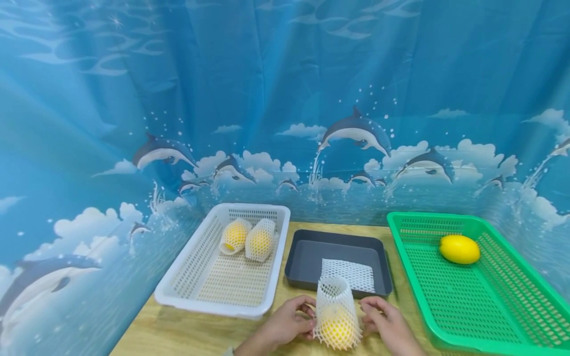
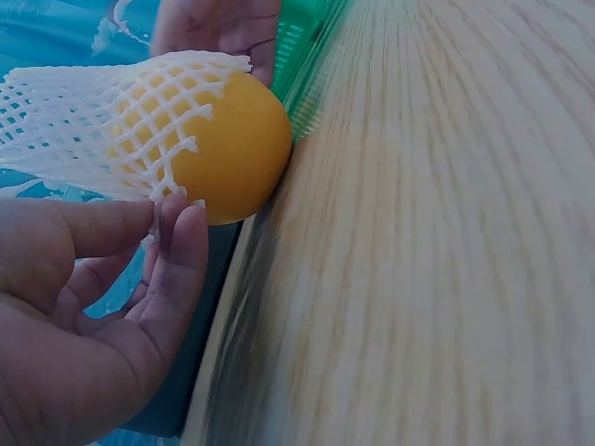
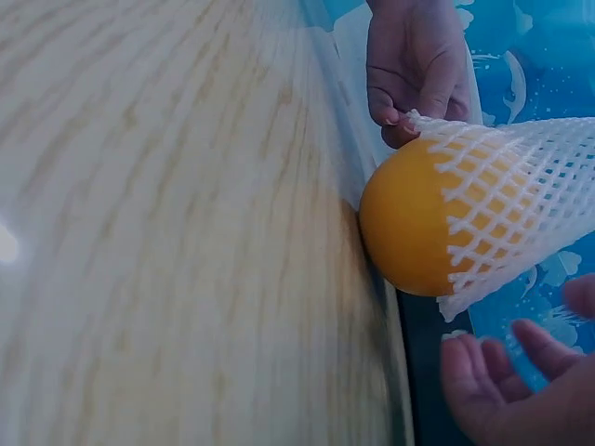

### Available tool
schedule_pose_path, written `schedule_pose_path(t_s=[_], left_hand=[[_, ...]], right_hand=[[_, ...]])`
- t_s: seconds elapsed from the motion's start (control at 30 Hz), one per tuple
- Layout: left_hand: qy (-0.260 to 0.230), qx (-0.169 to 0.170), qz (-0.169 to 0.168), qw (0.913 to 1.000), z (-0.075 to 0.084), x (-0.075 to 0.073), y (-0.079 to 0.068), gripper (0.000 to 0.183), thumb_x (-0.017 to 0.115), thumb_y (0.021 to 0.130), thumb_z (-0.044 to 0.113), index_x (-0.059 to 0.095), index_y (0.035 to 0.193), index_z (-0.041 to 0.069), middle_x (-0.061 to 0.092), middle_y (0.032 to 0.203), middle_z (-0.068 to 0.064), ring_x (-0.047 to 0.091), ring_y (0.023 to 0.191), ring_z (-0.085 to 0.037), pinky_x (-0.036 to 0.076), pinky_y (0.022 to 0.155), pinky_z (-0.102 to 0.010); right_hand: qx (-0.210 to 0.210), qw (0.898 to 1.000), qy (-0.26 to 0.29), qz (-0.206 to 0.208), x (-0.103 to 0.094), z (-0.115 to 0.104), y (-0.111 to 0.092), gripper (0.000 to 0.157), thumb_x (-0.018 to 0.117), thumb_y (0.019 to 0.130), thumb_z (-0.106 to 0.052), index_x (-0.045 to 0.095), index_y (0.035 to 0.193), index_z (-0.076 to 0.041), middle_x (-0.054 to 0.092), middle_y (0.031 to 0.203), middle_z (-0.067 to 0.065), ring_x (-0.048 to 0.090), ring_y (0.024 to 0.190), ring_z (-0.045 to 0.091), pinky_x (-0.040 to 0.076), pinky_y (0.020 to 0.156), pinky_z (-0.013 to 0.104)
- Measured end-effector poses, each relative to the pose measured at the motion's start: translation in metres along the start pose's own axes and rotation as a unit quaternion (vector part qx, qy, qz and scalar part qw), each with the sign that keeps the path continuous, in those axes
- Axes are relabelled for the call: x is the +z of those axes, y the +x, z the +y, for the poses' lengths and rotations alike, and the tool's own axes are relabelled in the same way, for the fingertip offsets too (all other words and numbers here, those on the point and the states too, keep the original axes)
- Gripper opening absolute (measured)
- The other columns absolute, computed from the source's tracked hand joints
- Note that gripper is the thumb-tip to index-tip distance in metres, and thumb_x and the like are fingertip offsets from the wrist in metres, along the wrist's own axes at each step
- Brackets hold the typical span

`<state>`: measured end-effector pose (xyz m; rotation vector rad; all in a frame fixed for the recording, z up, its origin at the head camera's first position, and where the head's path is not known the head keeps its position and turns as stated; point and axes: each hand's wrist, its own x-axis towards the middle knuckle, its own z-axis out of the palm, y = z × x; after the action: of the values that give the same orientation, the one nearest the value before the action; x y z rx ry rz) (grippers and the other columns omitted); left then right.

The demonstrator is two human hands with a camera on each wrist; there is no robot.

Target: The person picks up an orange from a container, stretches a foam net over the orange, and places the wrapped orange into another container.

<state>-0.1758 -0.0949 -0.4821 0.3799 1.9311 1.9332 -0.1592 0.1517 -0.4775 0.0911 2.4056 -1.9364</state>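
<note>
A round yellow-orange fruit (image 2: 242, 153) rests on the table, partly covered by a white foam net sleeve (image 1: 335, 299). The sleeve's empty end stands up above the fruit in the head view. My left hand (image 1: 289, 321) pinches the sleeve's lower edge between thumb and fingers, plainest in the left wrist view. On the other side, my right hand (image 1: 386, 321) is beside the sleeve with its fingers loosely bent. A small gap separates those fingers from the net in the right wrist view (image 3: 525, 381). The fruit's lower part is bare in both wrist views.
Behind the hands lies a dark grey tray (image 1: 307, 252) holding a flat white foam net (image 1: 352, 274). A white basket (image 1: 178, 287) at left holds two net-wrapped yellow fruits (image 1: 260, 241). The green basket (image 1: 418, 301) at right holds one bare yellow fruit (image 1: 460, 248).
</note>
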Motion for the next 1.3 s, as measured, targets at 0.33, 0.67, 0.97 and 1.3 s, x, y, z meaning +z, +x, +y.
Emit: schedule_pose_path(t_s=[0.33, 0.67, 0.97, 1.3], left_hand=[[0.001, 0.007, -0.006, 1.0, -0.001, 0.0, 0.0, 0.029, 0.06, 0.085, -0.016, 0.057, 0.11, -0.003, 0.052, 0.089, -0.007, 0.058, 0.063, -0.013, 0.055, 0.056, -0.02], [0.002, 0.008, -0.004, 1.0, -0.001, 0.0, 0.0, 0.03, 0.06, 0.084, -0.016, 0.057, 0.111, -0.003, 0.052, 0.09, -0.007, 0.058, 0.064, -0.013, 0.056, 0.057, -0.022], [0.119, 0.033, 0.04, 0.9916, 0.0, 0.0, 0.001, 0.021, 0.066, 0.087, 0.001, 0.063, 0.108, 0.003, 0.059, 0.094, -0.005, 0.057, 0.079, -0.013, 0.051, 0.063, -0.021], [0.094, 0.077, 0.022, 0.9923, 0.016, 0.007, 0.002, 0.048, 0.06, 0.088, 0.003, 0.049, 0.135, 0.006, 0.054, 0.131, -0.016, 0.05, 0.124, -0.036, 0.047, 0.099, -0.04]], right_hand=[[-0.111, 0.985, 0.011, -0.133, 0.001, -0.006, -0.005, 0.065, 0.059, 0.096, -0.01, 0.023, 0.147, 0.01, 0.042, 0.137, 0.035, 0.056, 0.117, 0.026, 0.05, 0.09, 0.023], [-0.113, 0.976, -0.037, -0.185, 0.006, -0.005, -0.002, 0.064, 0.069, 0.091, -0.017, 0.038, 0.137, 0.015, 0.051, 0.132, 0.03, 0.054, 0.119, 0.034, 0.047, 0.092, 0.02], [-0.113, 0.974, -0.043, -0.193, 0.007, -0.003, -0.002, 0.067, 0.073, 0.087, -0.017, 0.04, 0.136, 0.013, 0.055, 0.128, 0.027, 0.056, 0.114, 0.038, 0.05, 0.087, 0.022], [-0.132, 0.965, -0.025, -0.225, 0.004, 0.002, -0.002, 0.072, 0.073, 0.088, -0.015, 0.033, 0.14, 0.014, 0.047, 0.135, 0.034, 0.054, 0.111, 0.001, 0.048, 0.09, 0.02]])
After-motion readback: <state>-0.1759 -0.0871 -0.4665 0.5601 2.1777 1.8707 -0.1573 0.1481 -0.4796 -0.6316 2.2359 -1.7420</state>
